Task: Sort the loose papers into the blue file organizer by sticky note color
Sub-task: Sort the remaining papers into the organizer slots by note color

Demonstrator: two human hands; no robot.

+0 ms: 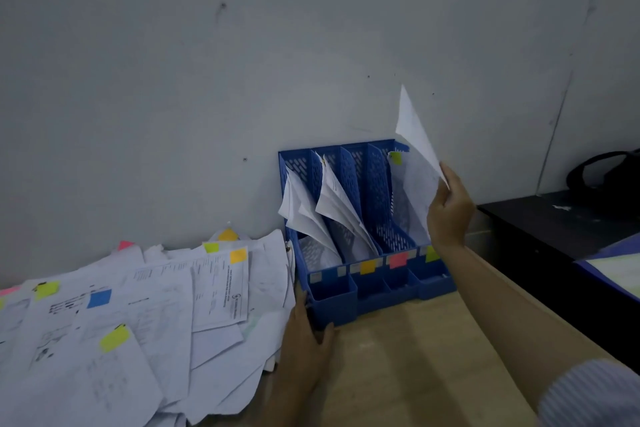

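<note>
Left of my left hand (304,333) sprawls the loose papers (138,315) heap, light, floppy, slippery; I judge an edge pinch best. That hand rests flat-fingered against the blue file organizer (346,295). My right hand (450,208) pinches one sheet (415,135) by its corner, tilted over the rightmost, green-tagged slot.

Dim bluish light, soft blur, wide-angle bowing

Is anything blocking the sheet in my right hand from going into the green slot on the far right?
Nothing visible blocks it. The right hand holds the sheet above the rightmost slot of the blue organizer, which already holds papers but stays open on top.
</note>
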